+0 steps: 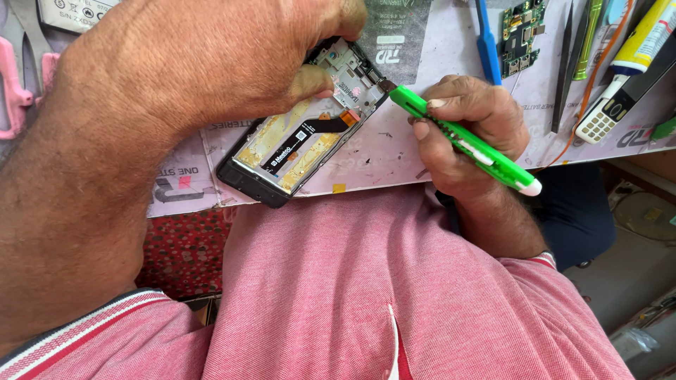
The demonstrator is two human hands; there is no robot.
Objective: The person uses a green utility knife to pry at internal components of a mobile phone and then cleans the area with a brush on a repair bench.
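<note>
1. The fingers (320,81) of the left hand (190,63) are pressed down on the upper end of the opened phone (303,134), thumb on the frame, so the phone is pinned to the surface (394,151).
2. The right hand (468,134) is closed around a green cutter (461,137), held like a pen, its tip (386,86) set against the phone's top right edge.
3. The phone is laid back-open and slantwise near the front edge of the surface, its lower corner just at the rim, above the red shirt (394,281).
4. Handling, as judged: the phone looks light and thin; the frame is stiff, but the black flex strip (299,141) and the small parts up top look delicate and easily torn.
5. Hold is best taken at the outer frame edges, not on the strip or the yellowish inner plate (313,151).
6. The cutter's plastic body looks smooth; a slip towards the thumb is a risk.
7. Off to the right, a blue tool (486,46), a circuit board (521,32) and tweezers (567,63) are lying untouched.
</note>
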